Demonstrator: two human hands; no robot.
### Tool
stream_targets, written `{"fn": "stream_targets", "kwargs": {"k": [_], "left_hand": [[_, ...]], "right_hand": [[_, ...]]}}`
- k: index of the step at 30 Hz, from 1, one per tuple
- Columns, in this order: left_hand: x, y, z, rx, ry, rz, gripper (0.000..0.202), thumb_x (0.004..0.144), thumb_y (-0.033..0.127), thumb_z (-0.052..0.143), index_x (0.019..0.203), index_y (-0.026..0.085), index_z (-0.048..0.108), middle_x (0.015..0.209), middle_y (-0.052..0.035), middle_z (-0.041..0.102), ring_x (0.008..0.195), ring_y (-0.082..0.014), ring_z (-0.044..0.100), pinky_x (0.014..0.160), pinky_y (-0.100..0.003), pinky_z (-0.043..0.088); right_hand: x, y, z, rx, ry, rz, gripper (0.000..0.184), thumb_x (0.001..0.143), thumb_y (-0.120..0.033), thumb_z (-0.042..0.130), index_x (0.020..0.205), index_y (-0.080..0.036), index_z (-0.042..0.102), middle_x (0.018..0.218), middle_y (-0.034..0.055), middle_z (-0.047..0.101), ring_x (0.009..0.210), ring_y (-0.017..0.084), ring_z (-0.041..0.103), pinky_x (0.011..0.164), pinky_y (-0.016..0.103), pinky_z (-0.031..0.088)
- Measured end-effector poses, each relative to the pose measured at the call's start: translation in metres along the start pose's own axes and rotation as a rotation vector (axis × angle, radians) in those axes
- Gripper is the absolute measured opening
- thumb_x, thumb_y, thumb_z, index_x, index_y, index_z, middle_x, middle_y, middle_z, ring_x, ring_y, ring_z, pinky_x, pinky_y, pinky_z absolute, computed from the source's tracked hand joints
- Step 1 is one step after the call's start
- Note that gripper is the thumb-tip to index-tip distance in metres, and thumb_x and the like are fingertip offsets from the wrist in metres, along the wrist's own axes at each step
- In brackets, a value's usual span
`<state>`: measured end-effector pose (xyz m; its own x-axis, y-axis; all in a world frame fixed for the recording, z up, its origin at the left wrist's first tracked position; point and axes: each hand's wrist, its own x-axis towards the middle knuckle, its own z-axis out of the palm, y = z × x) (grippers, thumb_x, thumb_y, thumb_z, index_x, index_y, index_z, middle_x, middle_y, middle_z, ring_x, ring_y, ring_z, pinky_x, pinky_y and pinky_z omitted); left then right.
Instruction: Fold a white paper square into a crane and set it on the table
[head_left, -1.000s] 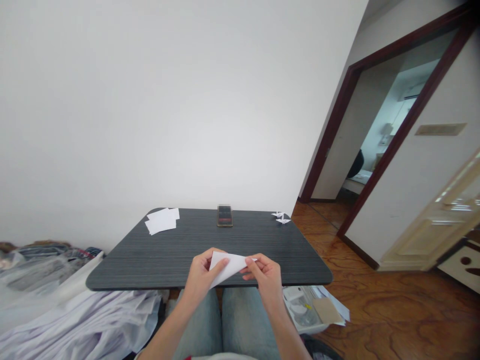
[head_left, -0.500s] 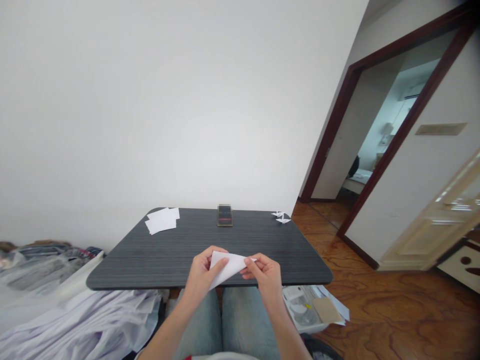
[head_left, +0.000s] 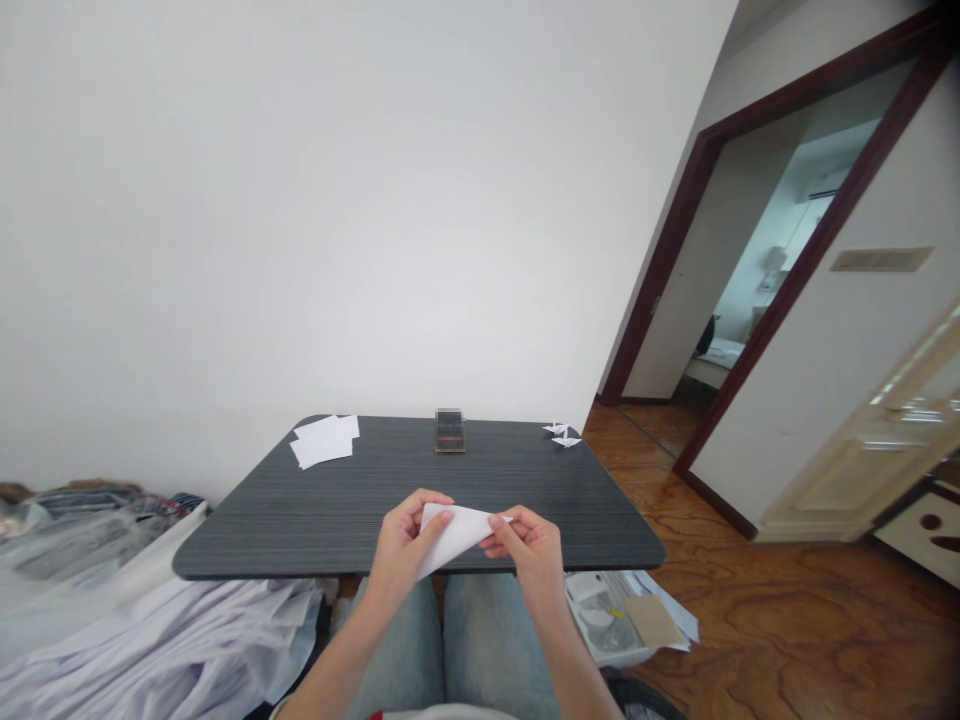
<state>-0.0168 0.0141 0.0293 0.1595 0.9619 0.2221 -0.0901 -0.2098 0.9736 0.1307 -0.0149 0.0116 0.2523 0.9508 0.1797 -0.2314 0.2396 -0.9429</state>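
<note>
Both hands hold one folded white paper triangle [head_left: 457,532] just above the near edge of the dark table [head_left: 337,520]. My left hand [head_left: 401,550] pinches its left corner, thumb on top. My right hand [head_left: 529,550] pinches the right tip between thumb and fingers. The paper's long point slants down toward the left hand. My knees in jeans show below the table edge.
A small stack of white sheets [head_left: 324,441] lies at the table's far left. A phone [head_left: 449,431] lies at the far middle and folded paper figures [head_left: 562,434] at the far right. White cloth [head_left: 150,640] is piled on the left; a box with papers [head_left: 626,615] sits on the wooden floor at right.
The hands and paper have barely shifted; the left fingers have adjusted slightly on the fold.
</note>
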Motion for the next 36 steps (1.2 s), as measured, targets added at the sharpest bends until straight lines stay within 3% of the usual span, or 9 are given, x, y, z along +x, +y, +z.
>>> {"fn": "stream_targets", "kwargs": {"k": [10,25,31,36], "left_hand": [[-0.0013,0.0019,-0.0032,0.024,0.030,-0.007,0.025,0.065,0.035,0.062,0.077,0.014,0.057,0.049,0.0034,0.054,0.043,-0.0083,0.043,0.041,-0.017,0.027],[-0.0022,0.0023,-0.0010,-0.011,0.028,-0.035,0.026,0.064,0.036,0.063,0.076,0.014,0.058,0.048,0.0040,0.055,0.041,-0.0079,0.043,0.041,-0.017,0.027],[-0.0017,0.0013,-0.0037,-0.001,0.065,-0.019,0.024,0.064,0.035,0.064,0.074,0.014,0.058,0.047,0.0041,0.054,0.040,-0.0070,0.041,0.040,-0.016,0.026],[-0.0015,0.0010,-0.0047,-0.003,0.081,-0.017,0.025,0.063,0.035,0.064,0.074,0.014,0.059,0.048,0.0034,0.055,0.041,-0.0076,0.042,0.040,-0.017,0.028]], "right_hand": [[0.0015,-0.0011,-0.0055,-0.033,0.041,-0.105,0.020,0.066,-0.034,0.066,0.071,-0.014,0.065,0.060,0.0037,0.067,0.056,0.015,0.063,0.042,0.020,0.049],[0.0022,-0.0054,-0.0069,-0.061,0.037,-0.046,0.020,0.068,-0.033,0.064,0.065,-0.013,0.065,0.055,0.0032,0.065,0.054,0.014,0.060,0.041,0.017,0.043],[0.0032,-0.0022,-0.0076,0.037,0.064,-0.038,0.029,0.076,-0.040,0.054,0.073,-0.013,0.064,0.065,0.0069,0.066,0.059,0.016,0.063,0.039,0.017,0.043],[0.0030,-0.0017,-0.0093,-0.032,0.035,-0.080,0.023,0.074,-0.037,0.058,0.072,-0.014,0.063,0.066,0.0055,0.065,0.059,0.016,0.063,0.040,0.018,0.044]]}}
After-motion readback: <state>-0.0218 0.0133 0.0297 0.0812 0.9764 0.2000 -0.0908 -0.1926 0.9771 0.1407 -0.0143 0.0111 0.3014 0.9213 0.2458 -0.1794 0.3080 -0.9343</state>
